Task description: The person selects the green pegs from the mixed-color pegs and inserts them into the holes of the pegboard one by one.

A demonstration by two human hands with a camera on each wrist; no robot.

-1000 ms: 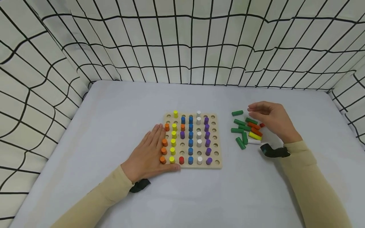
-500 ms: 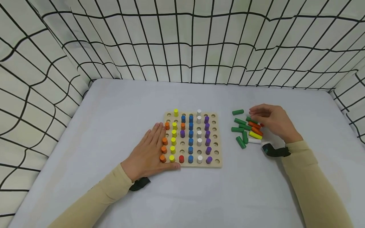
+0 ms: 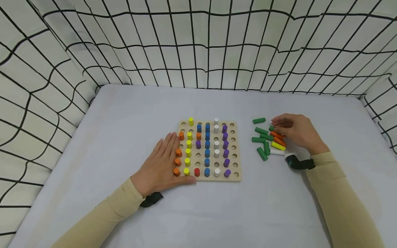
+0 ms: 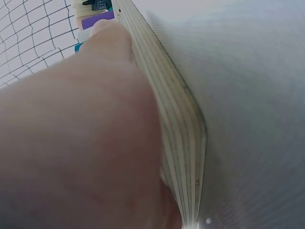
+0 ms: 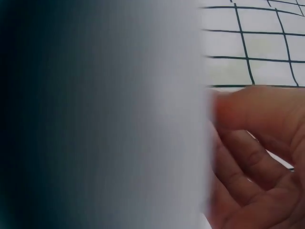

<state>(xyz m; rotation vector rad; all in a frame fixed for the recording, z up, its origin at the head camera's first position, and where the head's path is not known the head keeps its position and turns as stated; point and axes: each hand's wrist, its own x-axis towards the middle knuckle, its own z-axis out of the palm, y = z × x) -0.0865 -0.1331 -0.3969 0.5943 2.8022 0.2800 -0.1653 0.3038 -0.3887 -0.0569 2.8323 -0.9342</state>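
A square wooden pegboard (image 3: 236, 165) lies on the table, with yellow, orange, red, blue, white and purple pegs standing in some of its holes. My left hand (image 3: 162, 167) rests flat along the board's left side, fingers straight and thumb along the near edge. In the left wrist view, the board's layered edge (image 4: 176, 105) runs beside that hand. To the right, my right hand (image 3: 299, 132) hovers over a pile of loose pegs, its fingers loosely bent. Closest to its thumb are a green peg (image 3: 271, 128) and an orange peg (image 3: 277, 134). A blurred pale shape hides its fingertips in the right wrist view.
Several more loose green pegs (image 3: 258, 140) lie between the board and my right hand. A yellow peg (image 3: 278, 146) and a white peg (image 3: 277, 152) lie at the near side. Black-lined white netting (image 3: 207, 48) encloses the white table (image 3: 139, 106) at the back and sides.
My right hand has come slightly lower over the loose pegs, covering the red peg and part of the green one near its thumb. The left hand stays on the board.
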